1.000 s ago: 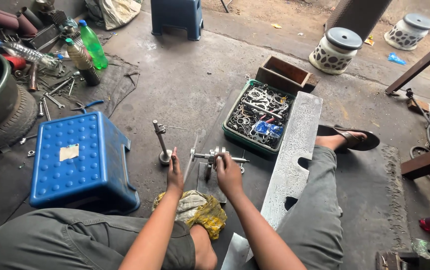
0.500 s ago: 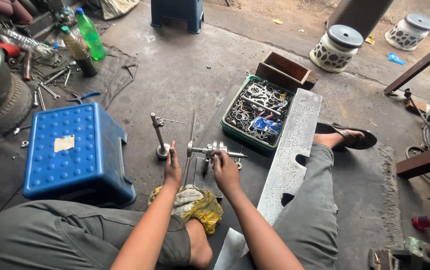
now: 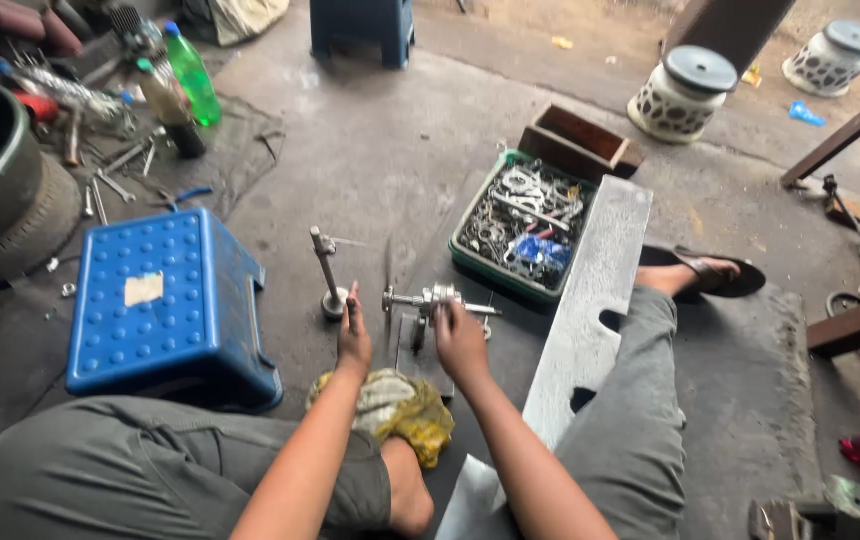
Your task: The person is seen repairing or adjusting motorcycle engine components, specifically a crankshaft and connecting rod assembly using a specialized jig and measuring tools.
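Note:
I sit on the concrete floor. A metal shaft assembly [image 3: 438, 299] lies crosswise on a small metal block in front of me. My right hand [image 3: 458, 339] grips its middle part from behind. My left hand [image 3: 353, 335] rests just left of it, fingers together and pointing forward, close to the base of an upright metal rod [image 3: 327, 272] that stands on the floor; I cannot tell whether it touches the rod. A yellow and white rag [image 3: 396, 408] lies by my knee under my forearms.
A blue plastic stool [image 3: 165, 305] stands at my left. A green tray of metal parts [image 3: 522, 224] and a brown box [image 3: 578, 143] lie ahead right, beside a long grey metal plate [image 3: 590, 310]. Tools, bottles and a tyre [image 3: 0, 195] crowd the far left. Two patterned stools stand beyond.
The view has shifted slightly. Both hands stay at the shaft assembly; the left hand has edged a little nearer the upright rod.

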